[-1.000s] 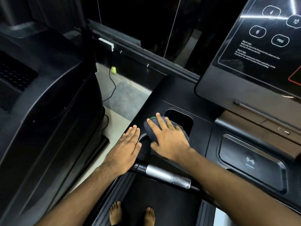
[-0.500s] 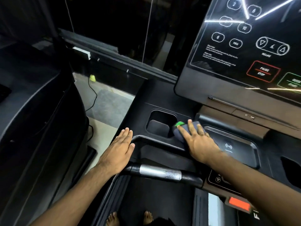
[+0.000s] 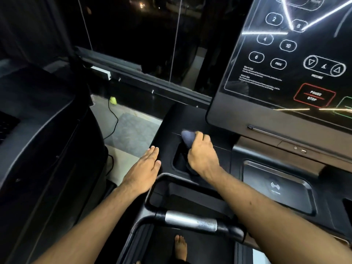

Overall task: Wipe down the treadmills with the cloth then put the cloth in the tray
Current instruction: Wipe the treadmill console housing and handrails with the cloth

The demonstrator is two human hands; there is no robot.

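A dark grey-blue cloth [image 3: 187, 137] is bunched in my right hand [image 3: 203, 154], which presses it at the far rim of the recessed cup holder [image 3: 179, 161] on the black treadmill console [image 3: 190, 119]. Most of the cloth is hidden under my fingers. My left hand [image 3: 143, 173] lies flat, fingers together, on the console's left edge beside the cup holder. A shallow tray [image 3: 297, 201] with a wireless symbol sits to the right of my right arm.
The glossy control panel [image 3: 285, 60] with numbered buttons rises at upper right. A handlebar with a silver grip [image 3: 190, 221] crosses below my arms. A second black treadmill [image 3: 43, 149] stands at left. Floor with a cable and a green ball [image 3: 113, 100] lies between.
My right hand has carried the cloth leftward from beside the tray to the far side of the cup holder, now bunched in a grip. My left hand stays flat on the console edge.
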